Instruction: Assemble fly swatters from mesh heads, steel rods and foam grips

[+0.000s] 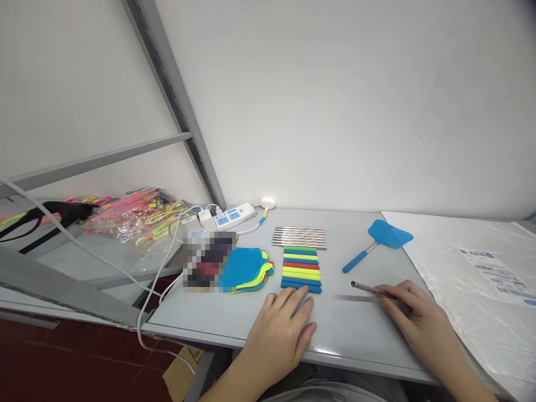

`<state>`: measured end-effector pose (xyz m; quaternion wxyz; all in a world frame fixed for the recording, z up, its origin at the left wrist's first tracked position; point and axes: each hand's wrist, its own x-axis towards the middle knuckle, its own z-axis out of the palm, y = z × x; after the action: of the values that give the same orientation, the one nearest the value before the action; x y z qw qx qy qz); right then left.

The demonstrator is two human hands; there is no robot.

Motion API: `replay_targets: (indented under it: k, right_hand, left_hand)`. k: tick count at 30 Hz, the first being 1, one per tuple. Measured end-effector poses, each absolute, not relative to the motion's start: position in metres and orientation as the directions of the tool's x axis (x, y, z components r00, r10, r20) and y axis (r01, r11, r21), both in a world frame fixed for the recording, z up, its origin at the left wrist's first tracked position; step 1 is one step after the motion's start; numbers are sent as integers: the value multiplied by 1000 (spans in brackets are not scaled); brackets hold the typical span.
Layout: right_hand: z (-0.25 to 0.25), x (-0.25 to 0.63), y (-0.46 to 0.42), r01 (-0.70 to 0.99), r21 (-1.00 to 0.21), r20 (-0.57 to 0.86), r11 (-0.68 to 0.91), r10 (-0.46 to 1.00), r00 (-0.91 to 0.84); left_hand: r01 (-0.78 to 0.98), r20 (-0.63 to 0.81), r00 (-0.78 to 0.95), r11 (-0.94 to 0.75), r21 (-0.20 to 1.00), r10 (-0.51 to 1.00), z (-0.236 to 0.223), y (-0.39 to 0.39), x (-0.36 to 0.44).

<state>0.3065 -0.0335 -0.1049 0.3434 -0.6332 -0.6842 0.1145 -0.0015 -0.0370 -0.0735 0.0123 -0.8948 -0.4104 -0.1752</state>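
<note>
My right hand (412, 312) is closed on a thin metal rod (368, 288) that points left over the grey table (234, 318). My left hand (282, 324) lies flat on the table, its fingertips touching the nearest blue handle in a row of coloured handles (302, 269). Behind that row sits a bundle of metal rods (298, 237). To the left lies a stack of coloured swatter heads (247, 271). A finished blue fly swatter (379, 242) rests to the right of the handles.
A power strip (228, 218) with plugs and white cables sits at the back left of the table. Bags of bright coloured parts (134, 215) lie on a shelf to the left. White plastic sheets with a printed label (481, 268) cover the right end.
</note>
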Motion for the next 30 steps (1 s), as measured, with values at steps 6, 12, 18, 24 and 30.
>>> replay_targets:
  k: [6,12,18,24,30]
  right_hand:
    - [-107,307,-32,788,-590,325,173,945,37]
    - [-106,307,-32,785,-596,320,171,947,36]
    - [-107,307,-33,775,-605,320,183,947,27]
    - [-106,305,-33,782,-596,339,185,940,35]
    - [-102,304,-33,793,-580,346,185,938,34]
  left_hand:
    - [730,353,603,-673,118,715,-74,-37,-2]
    - [725,359,603,-677,128,713,-73,-37,-2]
    - [721,371,602,-681,128,707,-73,-37,-3]
    - [724,348,604,-676,138,717,-73,-38,-3]
    - [721,350,605,-678,138,715,-72,-38,-2]
